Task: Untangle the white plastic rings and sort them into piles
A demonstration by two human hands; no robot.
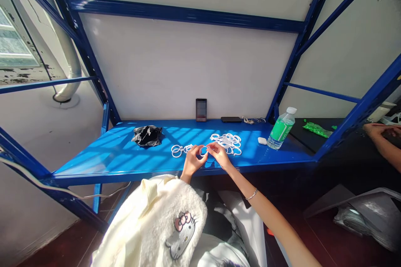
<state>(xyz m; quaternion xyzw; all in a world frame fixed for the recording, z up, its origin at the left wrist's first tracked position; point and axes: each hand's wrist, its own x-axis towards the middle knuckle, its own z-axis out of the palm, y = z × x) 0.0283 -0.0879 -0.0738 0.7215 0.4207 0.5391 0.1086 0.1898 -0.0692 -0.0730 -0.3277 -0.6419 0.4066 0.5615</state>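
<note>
My left hand (194, 160) and my right hand (221, 155) meet near the front edge of the blue shelf table (115, 150). Between them is a thin white loop (202, 149), pinched from both sides with fingers and thumbs; it looks like a hair tie. Just behind my right hand lies a tangled pile of similar white loops (232, 139), partly covered by that hand. A few more white loops (177, 151) lie flat to the left of my left hand. Parts of the held loop are hidden by my fingertips.
A crumpled black plastic bag (147, 136) lies left. At the back stand a small dark device (201, 109), a black phone (231, 119) and a cable (250, 120). Right are a white case (262, 141) and a tilted water bottle (282, 128). Another person's hands (384, 133) show far right.
</note>
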